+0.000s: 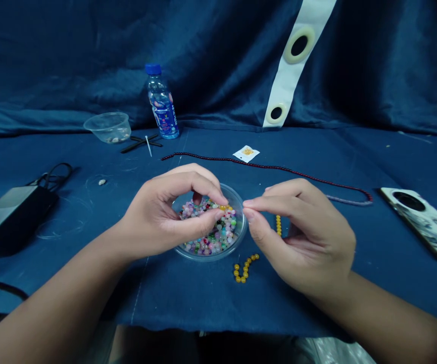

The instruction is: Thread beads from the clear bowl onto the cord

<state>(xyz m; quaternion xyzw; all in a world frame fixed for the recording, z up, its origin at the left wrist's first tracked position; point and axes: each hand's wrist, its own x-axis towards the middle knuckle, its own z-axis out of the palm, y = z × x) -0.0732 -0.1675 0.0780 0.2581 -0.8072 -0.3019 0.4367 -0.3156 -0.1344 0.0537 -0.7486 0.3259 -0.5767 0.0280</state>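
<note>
Over a clear round dish (242, 237) of mixed coloured beads (206, 245), my left hand (176, 205) curves its thumb and index finger around a small yellow bead (224, 207) at the fingertips. My right hand (305, 232) is just to the right, its thumb and index finger pinched together. Whatever sits in that pinch is too fine to make out. A row of yellow beads (278, 225) shows partly behind the right hand. More yellow beads lie in a curve (246, 268) on the blue cloth in front of the dish.
A dark red bead strand (256, 165) stretches behind the hands, near a small white packet (246, 153). Farther back are a bottle (163, 108), a clear bowl (108, 126) and dark sticks (137, 144). A phone (423, 222) lies right; a black box (13, 217) with cables stands left.
</note>
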